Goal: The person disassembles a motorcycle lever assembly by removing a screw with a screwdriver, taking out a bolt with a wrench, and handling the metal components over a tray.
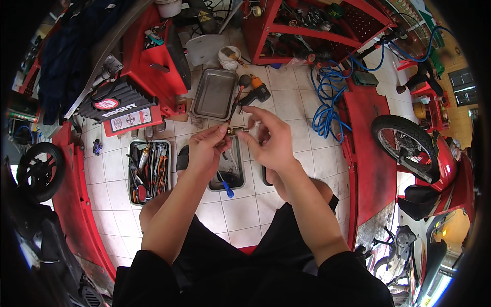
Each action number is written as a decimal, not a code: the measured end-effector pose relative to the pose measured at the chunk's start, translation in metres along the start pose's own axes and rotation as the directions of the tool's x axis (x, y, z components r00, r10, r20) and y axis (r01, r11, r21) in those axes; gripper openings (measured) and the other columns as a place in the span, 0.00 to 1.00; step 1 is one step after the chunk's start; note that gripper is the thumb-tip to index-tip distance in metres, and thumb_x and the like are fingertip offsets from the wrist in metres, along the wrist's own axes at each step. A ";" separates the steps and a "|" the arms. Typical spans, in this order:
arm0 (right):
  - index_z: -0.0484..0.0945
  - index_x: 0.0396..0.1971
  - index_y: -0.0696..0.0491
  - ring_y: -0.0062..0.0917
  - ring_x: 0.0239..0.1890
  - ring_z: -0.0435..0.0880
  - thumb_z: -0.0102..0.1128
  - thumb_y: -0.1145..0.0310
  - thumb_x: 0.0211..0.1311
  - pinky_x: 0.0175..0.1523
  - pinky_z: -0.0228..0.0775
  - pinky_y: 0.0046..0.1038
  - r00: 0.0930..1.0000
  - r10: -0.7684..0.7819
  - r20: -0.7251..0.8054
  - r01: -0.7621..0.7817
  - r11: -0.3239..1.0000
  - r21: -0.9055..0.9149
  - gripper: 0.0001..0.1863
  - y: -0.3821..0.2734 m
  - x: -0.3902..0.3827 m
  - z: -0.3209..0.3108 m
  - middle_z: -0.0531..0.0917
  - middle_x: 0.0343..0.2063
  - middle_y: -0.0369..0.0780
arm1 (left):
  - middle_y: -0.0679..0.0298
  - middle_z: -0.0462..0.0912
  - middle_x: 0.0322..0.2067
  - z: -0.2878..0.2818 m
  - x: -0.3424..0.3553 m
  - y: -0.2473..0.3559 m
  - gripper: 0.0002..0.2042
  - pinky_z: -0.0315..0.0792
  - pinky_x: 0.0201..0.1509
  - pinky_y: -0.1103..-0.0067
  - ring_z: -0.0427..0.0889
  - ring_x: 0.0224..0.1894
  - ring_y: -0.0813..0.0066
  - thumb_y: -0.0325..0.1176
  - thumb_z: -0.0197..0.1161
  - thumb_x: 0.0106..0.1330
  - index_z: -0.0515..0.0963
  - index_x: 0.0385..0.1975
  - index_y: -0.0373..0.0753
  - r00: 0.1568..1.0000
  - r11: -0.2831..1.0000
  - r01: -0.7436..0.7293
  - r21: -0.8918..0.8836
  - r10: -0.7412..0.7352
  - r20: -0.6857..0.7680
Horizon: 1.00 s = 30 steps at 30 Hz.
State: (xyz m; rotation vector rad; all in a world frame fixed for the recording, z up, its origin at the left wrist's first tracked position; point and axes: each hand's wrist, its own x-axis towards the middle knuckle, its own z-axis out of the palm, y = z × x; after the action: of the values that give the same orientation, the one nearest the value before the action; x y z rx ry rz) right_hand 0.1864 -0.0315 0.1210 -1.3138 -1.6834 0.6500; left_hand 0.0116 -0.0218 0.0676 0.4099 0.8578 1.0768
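Note:
In front of me, above the floor, a small brass-coloured metal fitting (233,131) is pinched at its left end by my left hand (205,151). My right hand (272,139) has its thumb and a curled finger at the fitting's other end, with the index finger raised off it. The fitting's exact kind is too small to make out. Below the hands lies a metal tray (242,180), partly covered by them, and a blue-handled screwdriver (227,190) leans over its near edge.
A tray of hand tools (149,171) is at left. Farther out lie a grey metal tray (215,94) and a black-and-orange power tool (255,93). Blue air hose (330,102) coils at right beside a red lift platform (371,153). Motorcycles flank both sides; a red tool rack (317,33) stands behind.

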 end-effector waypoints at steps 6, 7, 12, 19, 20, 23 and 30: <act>0.78 0.49 0.53 0.16 0.14 0.67 0.70 0.75 0.49 0.21 0.60 0.20 0.992 0.125 -0.027 -0.124 0.992 0.019 0.24 0.011 -0.003 0.003 0.82 0.24 0.35 | 0.63 0.81 0.25 0.005 0.000 -0.003 0.10 0.71 0.32 0.84 0.78 0.26 0.77 0.30 0.65 0.63 0.81 0.37 0.29 1.000 1.000 0.003 0.031 -0.003 0.008; 0.78 0.50 0.53 0.14 0.14 0.66 0.69 0.75 0.49 0.20 0.58 0.19 0.983 0.174 -0.057 -0.173 0.985 0.014 0.24 0.011 -0.002 0.005 0.81 0.23 0.34 | 0.63 0.81 0.25 0.004 0.000 -0.003 0.10 0.71 0.32 0.84 0.78 0.26 0.77 0.30 0.65 0.63 0.81 0.37 0.29 1.000 1.000 0.003 0.031 -0.003 0.008; 0.76 0.49 0.56 0.21 0.12 0.74 0.69 0.69 0.54 0.20 0.64 0.23 0.998 0.063 -0.024 -0.064 0.997 -0.049 0.22 0.006 -0.003 0.005 0.83 0.17 0.36 | 0.63 0.81 0.26 0.001 0.001 -0.003 0.10 0.70 0.32 0.84 0.78 0.27 0.77 0.30 0.65 0.63 0.80 0.38 0.30 1.000 1.000 0.004 0.027 -0.005 0.024; 0.76 0.50 0.55 0.23 0.13 0.74 0.69 0.69 0.54 0.21 0.65 0.24 0.995 -0.094 -0.017 0.095 0.992 0.077 0.22 0.011 0.000 0.005 0.79 0.15 0.37 | 0.63 0.81 0.26 0.000 0.001 -0.006 0.10 0.70 0.32 0.84 0.78 0.27 0.77 0.31 0.65 0.63 0.80 0.38 0.30 1.000 1.000 0.007 0.029 -0.007 0.000; 0.76 0.50 0.55 0.24 0.13 0.74 0.68 0.69 0.55 0.21 0.65 0.24 1.000 -0.004 -0.005 0.004 1.000 -0.003 0.22 0.012 -0.004 0.006 0.79 0.15 0.38 | 0.63 0.81 0.26 0.001 0.001 -0.005 0.10 0.70 0.32 0.84 0.78 0.27 0.77 0.31 0.65 0.63 0.80 0.38 0.30 1.000 0.999 0.010 0.038 -0.010 0.014; 0.76 0.50 0.54 0.25 0.14 0.74 0.68 0.69 0.55 0.22 0.65 0.25 1.000 0.028 -0.004 -0.028 0.996 -0.086 0.22 0.017 -0.005 0.005 0.78 0.15 0.38 | 0.63 0.81 0.26 0.002 0.000 -0.006 0.09 0.70 0.32 0.84 0.78 0.27 0.78 0.31 0.65 0.63 0.80 0.37 0.30 0.999 0.999 0.009 0.041 -0.011 0.038; 0.76 0.50 0.54 0.27 0.15 0.73 0.68 0.71 0.53 0.23 0.65 0.25 0.987 0.146 0.061 -0.144 0.988 -0.048 0.22 0.008 -0.005 0.002 0.75 0.14 0.37 | 0.64 0.81 0.25 0.005 -0.001 -0.002 0.09 0.69 0.31 0.84 0.77 0.26 0.78 0.31 0.65 0.63 0.81 0.37 0.30 1.000 0.999 0.002 0.039 -0.002 0.006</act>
State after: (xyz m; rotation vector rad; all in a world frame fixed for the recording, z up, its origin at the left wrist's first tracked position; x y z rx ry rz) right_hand 0.1892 -0.0333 0.1119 -1.4708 -1.6726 0.7513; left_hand 0.0166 -0.0234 0.0702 0.4447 0.8750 1.0577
